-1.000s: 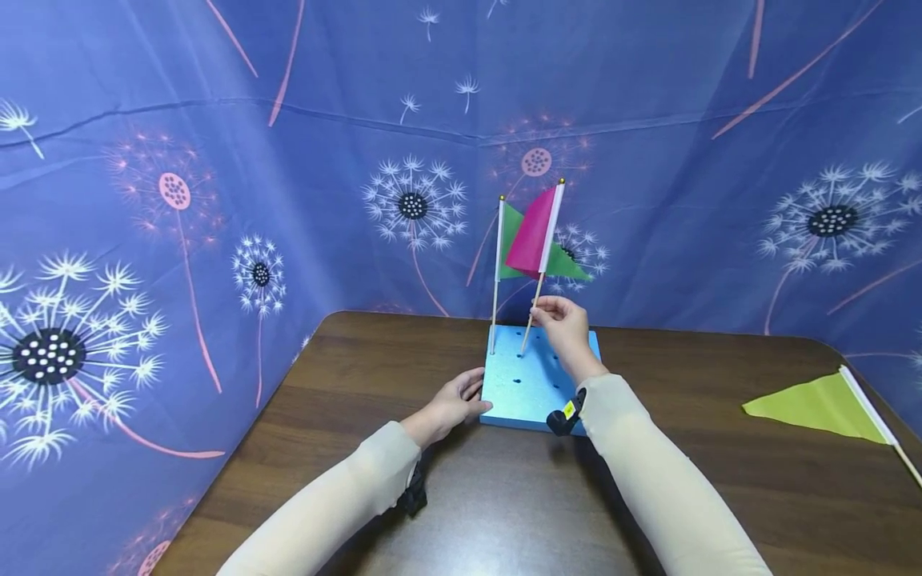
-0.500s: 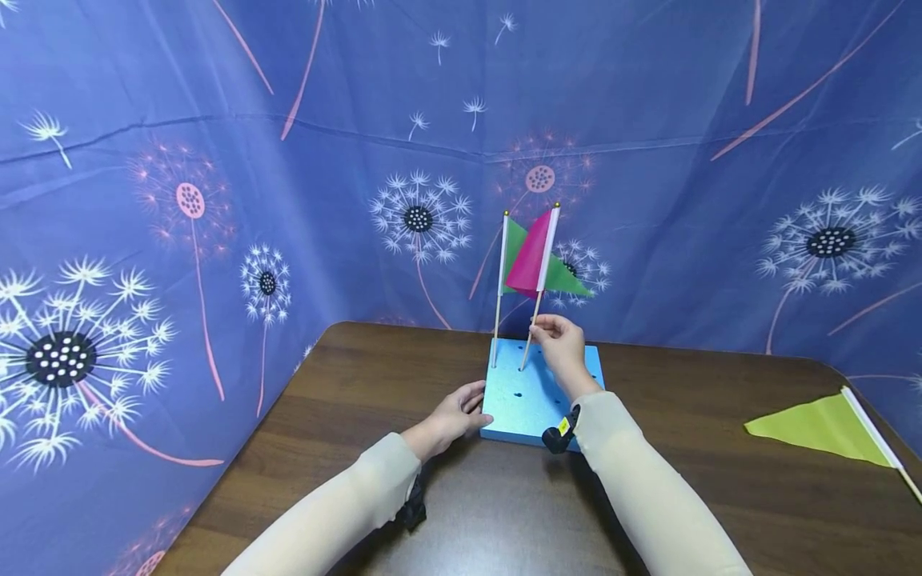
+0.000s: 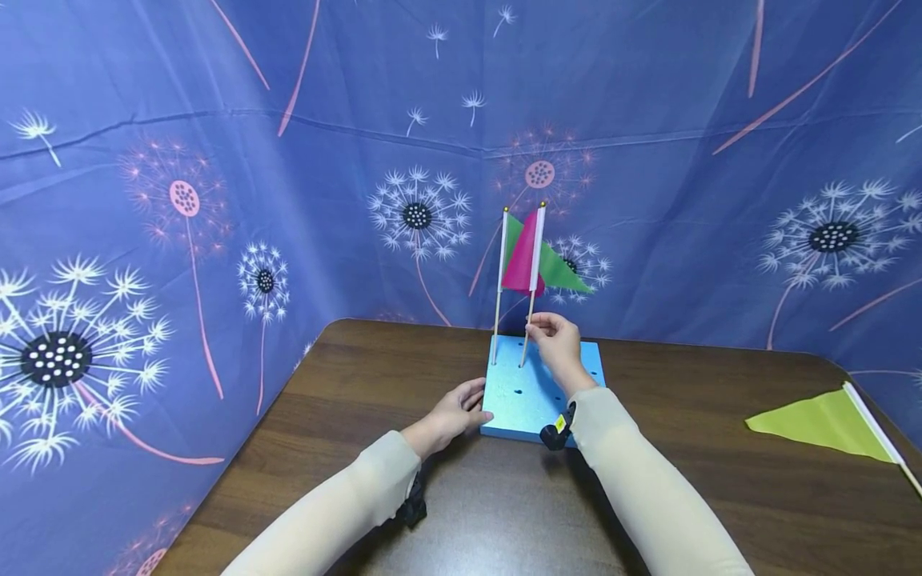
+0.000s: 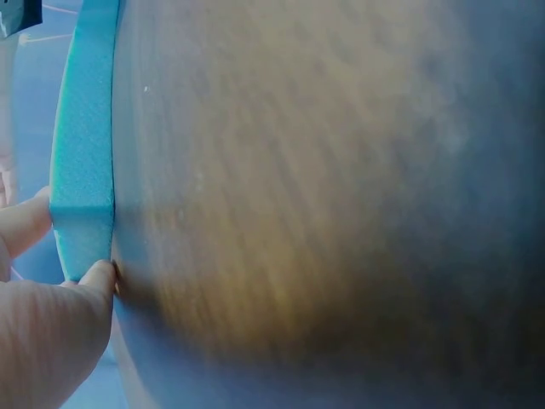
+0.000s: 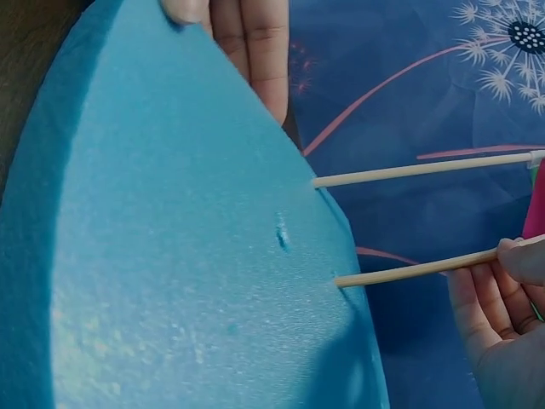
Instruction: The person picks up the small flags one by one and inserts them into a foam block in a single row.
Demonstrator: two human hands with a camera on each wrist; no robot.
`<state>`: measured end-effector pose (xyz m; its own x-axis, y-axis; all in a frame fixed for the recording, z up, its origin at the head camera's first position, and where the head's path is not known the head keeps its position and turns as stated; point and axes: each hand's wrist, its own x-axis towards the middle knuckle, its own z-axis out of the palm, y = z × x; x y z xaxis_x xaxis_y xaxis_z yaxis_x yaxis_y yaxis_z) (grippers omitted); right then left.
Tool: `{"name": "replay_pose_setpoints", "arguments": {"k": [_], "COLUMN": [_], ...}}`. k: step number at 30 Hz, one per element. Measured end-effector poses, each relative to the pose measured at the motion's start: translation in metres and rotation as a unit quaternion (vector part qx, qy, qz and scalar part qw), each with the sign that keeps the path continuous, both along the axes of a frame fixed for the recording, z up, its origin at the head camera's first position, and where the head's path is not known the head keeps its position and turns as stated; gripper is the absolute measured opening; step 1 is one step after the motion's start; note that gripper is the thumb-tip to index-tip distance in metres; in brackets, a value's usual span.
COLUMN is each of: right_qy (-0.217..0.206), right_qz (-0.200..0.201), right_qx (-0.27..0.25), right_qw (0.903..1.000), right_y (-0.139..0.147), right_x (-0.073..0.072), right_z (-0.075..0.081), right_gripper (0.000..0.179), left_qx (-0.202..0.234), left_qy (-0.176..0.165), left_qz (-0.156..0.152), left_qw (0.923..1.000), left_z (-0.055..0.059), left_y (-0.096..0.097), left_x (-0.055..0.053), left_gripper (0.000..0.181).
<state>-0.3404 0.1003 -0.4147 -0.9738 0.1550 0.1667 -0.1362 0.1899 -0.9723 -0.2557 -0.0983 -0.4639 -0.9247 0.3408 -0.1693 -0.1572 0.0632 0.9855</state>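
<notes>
A blue foam board [image 3: 513,412] with small holes lies on the table. My left hand [image 3: 450,414] holds its left edge, thumb at the front corner; in the left wrist view a thumb and finger straddle the board's corner [image 4: 83,170]. My right hand [image 3: 560,346] pinches the wooden stick of a pink flag [image 3: 520,268] between thumb and fingertips. That stick's lower end [image 5: 349,280] meets the board at a hole; how deep it sits is not visible. To its left a green flag [image 3: 564,270] stands upright in the board, partly behind the pink cloth.
A yellow-green flag [image 3: 824,424] lies on the brown wooden table [image 3: 670,400] at the far right. A blue curtain [image 3: 648,200] with dandelion prints hangs behind and to the left of the table.
The pink flag, tilted right at first, has come closer to upright as my right hand moved slightly left with its stick. My left hand stays on the board's edge. The head view shifted a little.
</notes>
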Motion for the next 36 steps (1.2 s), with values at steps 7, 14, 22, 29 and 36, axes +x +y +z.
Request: {"name": "replay_pose_setpoints", "arguments": {"k": [7, 14, 22, 29, 36], "right_qy": [-0.012, -0.005, -0.014, -0.031, -0.022], "right_qz": [-0.001, 0.004, 0.014, 0.017, 0.013], "right_qx": [0.011, 0.009, 0.015, 0.013, 0.025], "right_qw": [0.9999, 0.9999, 0.9997, 0.9993, 0.9994], "right_y": [-0.001, 0.000, 0.000, 0.002, 0.006], "right_x": [-0.001, -0.002, 0.001, 0.000, 0.000], "right_z": [-0.009, -0.013, -0.013, -0.016, -0.015], "right_gripper": [0.018, 0.021, 0.018, 0.024, 0.025], "left_qx": [0.002, 0.004, 0.001, 0.000, 0.001], "left_qy": [0.002, 0.008, 0.003, 0.001, 0.000], "left_qz": [0.000, 0.002, 0.001, -0.002, 0.000], "left_qw": [1.0000, 1.0000, 1.0000, 1.0000, 1.0000], "left_z": [-0.001, -0.002, -0.001, 0.000, 0.000], "left_y": [0.000, 0.000, 0.000, 0.000, 0.000], "left_x": [-0.002, -0.005, -0.001, -0.001, -0.002], "left_gripper": [0.069, 0.068, 0.069, 0.069, 0.068]}}
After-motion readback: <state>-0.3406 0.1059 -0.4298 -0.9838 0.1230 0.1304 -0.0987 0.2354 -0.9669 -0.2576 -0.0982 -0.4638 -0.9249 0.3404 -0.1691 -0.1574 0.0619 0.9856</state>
